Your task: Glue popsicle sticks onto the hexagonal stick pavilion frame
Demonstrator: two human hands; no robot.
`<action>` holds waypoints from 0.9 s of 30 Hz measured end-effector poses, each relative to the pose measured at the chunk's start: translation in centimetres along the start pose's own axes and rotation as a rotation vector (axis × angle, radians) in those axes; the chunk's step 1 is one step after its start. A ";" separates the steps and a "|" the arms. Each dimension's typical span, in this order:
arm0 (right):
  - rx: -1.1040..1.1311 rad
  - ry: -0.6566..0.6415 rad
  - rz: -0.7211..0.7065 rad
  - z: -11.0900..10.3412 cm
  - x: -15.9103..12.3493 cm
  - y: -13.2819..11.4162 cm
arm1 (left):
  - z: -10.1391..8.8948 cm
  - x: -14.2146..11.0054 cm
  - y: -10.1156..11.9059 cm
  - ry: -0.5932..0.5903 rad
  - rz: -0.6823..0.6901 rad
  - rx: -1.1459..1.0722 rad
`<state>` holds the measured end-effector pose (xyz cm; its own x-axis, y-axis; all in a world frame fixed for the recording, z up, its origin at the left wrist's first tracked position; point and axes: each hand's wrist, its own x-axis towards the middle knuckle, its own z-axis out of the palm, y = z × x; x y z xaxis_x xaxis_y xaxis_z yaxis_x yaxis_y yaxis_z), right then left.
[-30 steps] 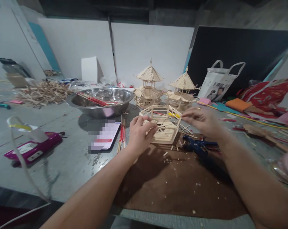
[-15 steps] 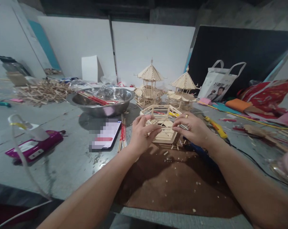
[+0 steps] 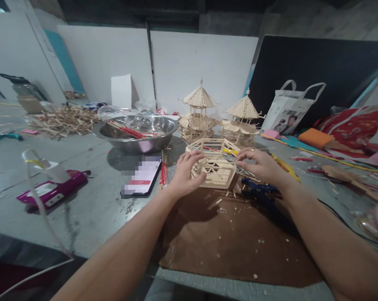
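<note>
A six-sided frame of thin wooden sticks (image 3: 218,182) sits in front of me at the back of the brown mat. My left hand (image 3: 188,173) is at its left side, thumb and fingers apart. At the frame's right edge my right hand (image 3: 254,164) is closed, with thumb and fingertips pinched on what looks like a thin wooden stick (image 3: 228,164) across the frame. Fine details between the fingertips are hard to make out. Below my right hand lies a dark blue glue gun (image 3: 261,190).
Two stick pavilions (image 3: 199,110) stand behind the frame. To the left are a metal basin (image 3: 135,144) with red-ended sticks, a phone (image 3: 145,175) and a purple power strip (image 3: 55,190). Small scraps dot the brown mat (image 3: 226,242). A yellow-handled tool (image 3: 286,167) lies right.
My hands have moved apart. The left has opened and shifted away from the thin stick that both were pinching; the right has moved slightly right. The view has shifted a little.
</note>
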<state>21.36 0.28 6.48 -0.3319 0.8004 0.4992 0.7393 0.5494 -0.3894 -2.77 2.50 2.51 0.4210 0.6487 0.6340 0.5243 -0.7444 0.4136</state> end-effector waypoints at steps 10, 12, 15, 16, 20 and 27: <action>-0.024 -0.009 -0.032 1.0 0.1 0.1 | 0.3 0.0 -0.2 -0.003 -0.061 0.080; -0.032 -0.013 -0.028 1.0 0.1 0.1 | 0.4 0.0 -0.3 -0.004 -0.057 0.085; -0.047 -0.011 -0.029 1.1 0.1 0.0 | 0.5 -0.2 -0.4 0.003 -0.047 0.090; -0.055 -0.008 -0.031 1.1 0.1 -0.1 | 0.6 -0.2 -0.4 0.003 -0.045 0.091; -0.082 -0.002 -0.046 1.1 0.1 -0.3 | 0.6 -0.2 -0.4 -0.009 -0.051 0.094; -0.147 0.022 -0.069 1.1 0.1 -0.8 | 0.7 -0.1 -0.5 -0.015 -0.041 0.082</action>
<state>20.06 0.14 5.98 -0.3731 0.7560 0.5379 0.7934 0.5605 -0.2374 -2.57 2.89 1.80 0.4083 0.6814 0.6075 0.5999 -0.7019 0.3841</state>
